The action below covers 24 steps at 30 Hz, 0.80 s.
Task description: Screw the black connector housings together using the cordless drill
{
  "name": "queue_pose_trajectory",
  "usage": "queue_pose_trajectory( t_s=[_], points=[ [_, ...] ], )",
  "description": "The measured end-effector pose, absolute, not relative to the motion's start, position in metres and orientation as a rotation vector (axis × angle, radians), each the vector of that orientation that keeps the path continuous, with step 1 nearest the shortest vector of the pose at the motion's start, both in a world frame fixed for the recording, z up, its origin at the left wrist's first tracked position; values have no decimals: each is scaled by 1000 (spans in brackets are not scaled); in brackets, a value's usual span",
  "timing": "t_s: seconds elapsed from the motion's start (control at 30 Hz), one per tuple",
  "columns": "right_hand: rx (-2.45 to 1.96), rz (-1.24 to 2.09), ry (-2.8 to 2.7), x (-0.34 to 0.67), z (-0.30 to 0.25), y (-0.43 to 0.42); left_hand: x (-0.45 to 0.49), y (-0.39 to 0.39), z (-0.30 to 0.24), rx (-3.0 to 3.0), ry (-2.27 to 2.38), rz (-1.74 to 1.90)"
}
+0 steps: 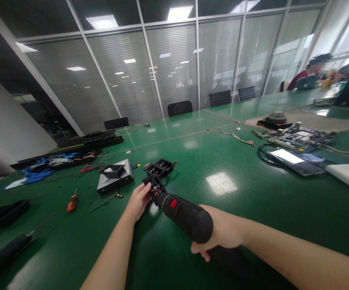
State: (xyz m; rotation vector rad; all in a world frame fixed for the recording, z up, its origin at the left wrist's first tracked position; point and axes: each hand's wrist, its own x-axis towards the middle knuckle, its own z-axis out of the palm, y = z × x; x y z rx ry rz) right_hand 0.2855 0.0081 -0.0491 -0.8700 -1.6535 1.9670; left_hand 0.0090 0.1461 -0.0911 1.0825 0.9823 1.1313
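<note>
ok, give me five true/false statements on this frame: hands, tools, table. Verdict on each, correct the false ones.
1. The right hand grips a black power tool. True.
2. The left hand holds the orange-handled screwdriver. False: it holds a black square part; the screwdriver lies on the green table.
3. A red button shows on the power tool. True.
4. The lit-screen device lies left of both hands. False: it lies to their right.
5. A black bracket sits on the grey box. True.
</note>
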Motion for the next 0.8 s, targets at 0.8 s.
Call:
queue_pose_trajectory(
  t_s=[0.8],
  points=[
    [-900,1981,-1588,284,-47,6,8,147,-93,1069,973,1133]
  ],
)
